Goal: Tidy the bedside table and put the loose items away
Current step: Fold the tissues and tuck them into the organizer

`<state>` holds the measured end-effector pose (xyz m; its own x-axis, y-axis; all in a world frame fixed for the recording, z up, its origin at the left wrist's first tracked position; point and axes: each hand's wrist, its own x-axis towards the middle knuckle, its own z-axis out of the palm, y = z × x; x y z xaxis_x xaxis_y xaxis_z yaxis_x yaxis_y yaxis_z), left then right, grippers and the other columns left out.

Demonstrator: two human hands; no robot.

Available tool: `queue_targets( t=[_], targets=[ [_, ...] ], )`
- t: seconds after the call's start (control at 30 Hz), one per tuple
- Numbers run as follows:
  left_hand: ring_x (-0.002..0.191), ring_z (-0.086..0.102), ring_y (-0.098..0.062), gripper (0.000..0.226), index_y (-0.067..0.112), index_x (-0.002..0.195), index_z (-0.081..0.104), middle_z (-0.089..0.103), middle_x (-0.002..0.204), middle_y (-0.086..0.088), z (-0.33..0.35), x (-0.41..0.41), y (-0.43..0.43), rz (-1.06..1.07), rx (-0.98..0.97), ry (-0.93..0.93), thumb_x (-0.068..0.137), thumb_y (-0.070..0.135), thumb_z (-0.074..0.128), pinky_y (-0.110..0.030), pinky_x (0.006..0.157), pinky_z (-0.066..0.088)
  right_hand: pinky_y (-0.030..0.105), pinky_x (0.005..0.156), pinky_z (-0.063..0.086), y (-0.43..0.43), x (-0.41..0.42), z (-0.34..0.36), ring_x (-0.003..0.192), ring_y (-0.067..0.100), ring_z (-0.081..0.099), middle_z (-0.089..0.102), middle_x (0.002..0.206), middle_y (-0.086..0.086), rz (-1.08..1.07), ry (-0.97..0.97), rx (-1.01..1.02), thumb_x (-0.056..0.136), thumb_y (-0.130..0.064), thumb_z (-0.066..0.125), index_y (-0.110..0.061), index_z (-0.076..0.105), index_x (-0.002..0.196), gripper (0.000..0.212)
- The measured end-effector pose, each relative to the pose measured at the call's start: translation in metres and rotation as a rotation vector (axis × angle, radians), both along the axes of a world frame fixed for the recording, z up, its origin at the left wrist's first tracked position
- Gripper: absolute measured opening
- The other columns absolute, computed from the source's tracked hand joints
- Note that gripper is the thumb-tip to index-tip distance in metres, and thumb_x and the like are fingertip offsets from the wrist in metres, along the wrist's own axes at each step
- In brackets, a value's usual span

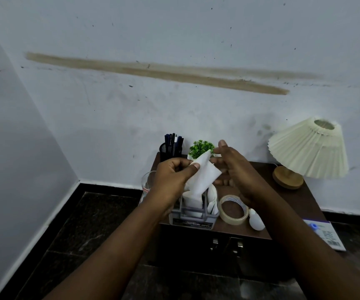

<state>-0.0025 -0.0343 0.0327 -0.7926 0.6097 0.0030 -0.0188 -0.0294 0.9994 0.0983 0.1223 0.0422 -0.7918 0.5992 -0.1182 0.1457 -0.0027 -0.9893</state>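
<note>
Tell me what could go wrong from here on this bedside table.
1. The drinking glass stands at the left edge of the table, beside the left hand pinching the tissue; a nudge might tip it off.
2. The light bulb lies loose near the front edge; a brush might roll it off.

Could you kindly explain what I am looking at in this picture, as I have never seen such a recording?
There is no machine here. A person wears a camera on the head, looking forward and down, so both arms reaching in are the person's own. The left hand pinches a folded white paper above a grey holder of similar papers. The right hand is open beside the paper; whether it touches is unclear. On the dark bedside table stand a pen cup, a small green plant, a glass and a pleated lamp. A tape roll lies beside a small white object.
</note>
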Motion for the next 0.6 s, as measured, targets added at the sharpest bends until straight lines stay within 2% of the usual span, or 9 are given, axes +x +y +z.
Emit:
queue_targets(
  t=[0.07, 0.13, 0.2, 0.3, 0.37, 0.43, 0.53, 0.6],
  targets=[
    [0.074, 0.070, -0.022, 0.020, 0.020, 0.071, 0.078, 0.076, 0.084, -0.010, 0.005, 0.000, -0.002, -0.051, 0.059, -0.171, 0.090, 0.016, 0.076, -0.029, 0.058, 0.054, 0.036, 0.081, 0.058, -0.002, 0.001, -0.001, 0.094, 0.016, 0.074, 0.076, 0.107, -0.001, 0.089, -0.006, -0.051, 0.083, -0.071, 0.063, -0.030, 0.066, 0.112, 0.051],
    [0.077, 0.070, -0.025, 0.023, 0.019, 0.069, 0.077, 0.076, 0.087, -0.012, 0.009, 0.001, -0.002, -0.081, 0.101, -0.281, 0.091, 0.014, 0.073, -0.031, 0.062, 0.055, 0.033, 0.079, 0.057, -0.004, 0.003, -0.001, 0.093, 0.016, 0.072, 0.076, 0.109, 0.006, 0.151, -0.013, -0.079, 0.087, -0.044, 0.075, -0.022, 0.066, 0.118, 0.038],
    [0.082, 0.069, -0.028, 0.020, 0.016, 0.073, 0.076, 0.076, 0.091, -0.016, 0.011, -0.001, -0.002, -0.071, 0.126, -0.348, 0.092, 0.012, 0.071, -0.037, 0.072, 0.055, 0.038, 0.085, 0.057, -0.004, 0.004, -0.002, 0.098, 0.024, 0.072, 0.074, 0.115, 0.015, 0.189, -0.017, -0.104, 0.089, -0.020, 0.077, -0.013, 0.066, 0.119, 0.032],
    [0.087, 0.067, -0.033, 0.004, 0.009, 0.089, 0.071, 0.074, 0.097, -0.021, 0.014, -0.006, -0.004, -0.046, 0.114, -0.357, 0.092, 0.011, 0.070, -0.045, 0.075, 0.048, 0.044, 0.088, 0.054, -0.001, 0.007, 0.001, 0.100, 0.031, 0.068, 0.072, 0.114, 0.020, 0.226, -0.008, -0.188, 0.090, -0.003, 0.070, 0.000, 0.064, 0.121, 0.032],
    [0.086, 0.068, -0.032, 0.001, 0.008, 0.090, 0.070, 0.075, 0.096, -0.019, 0.014, -0.009, -0.006, -0.040, 0.117, -0.359, 0.091, 0.009, 0.071, -0.042, 0.071, 0.050, 0.049, 0.096, 0.051, 0.001, 0.008, 0.004, 0.104, 0.033, 0.066, 0.069, 0.119, 0.025, 0.242, 0.015, -0.269, 0.090, -0.002, 0.067, 0.005, 0.061, 0.124, 0.035],
    [0.087, 0.069, -0.031, 0.005, 0.007, 0.093, 0.071, 0.076, 0.097, -0.017, 0.013, -0.011, -0.006, -0.040, 0.120, -0.348, 0.089, 0.004, 0.072, -0.040, 0.070, 0.055, 0.053, 0.103, 0.047, 0.002, 0.009, 0.006, 0.110, 0.035, 0.065, 0.067, 0.126, 0.027, 0.262, 0.049, -0.321, 0.089, -0.008, 0.069, 0.008, 0.058, 0.128, 0.044],
    [0.088, 0.072, -0.030, 0.014, 0.007, 0.100, 0.072, 0.077, 0.100, -0.017, 0.011, -0.012, -0.006, -0.053, 0.102, -0.305, 0.087, 0.002, 0.074, -0.046, 0.077, 0.057, 0.051, 0.103, 0.049, 0.001, 0.009, 0.005, 0.113, 0.036, 0.065, 0.067, 0.127, 0.027, 0.284, 0.096, -0.320, 0.086, -0.018, 0.072, 0.007, 0.057, 0.131, 0.054],
    [0.086, 0.074, -0.027, 0.018, 0.007, 0.102, 0.071, 0.078, 0.098, -0.015, 0.010, -0.013, -0.006, -0.061, 0.106, -0.286, 0.085, 0.001, 0.076, -0.044, 0.074, 0.060, 0.052, 0.103, 0.050, 0.000, 0.008, 0.002, 0.112, 0.037, 0.067, 0.068, 0.125, 0.026, 0.268, 0.102, -0.272, 0.084, -0.018, 0.075, 0.005, 0.060, 0.129, 0.053]
  ],
)
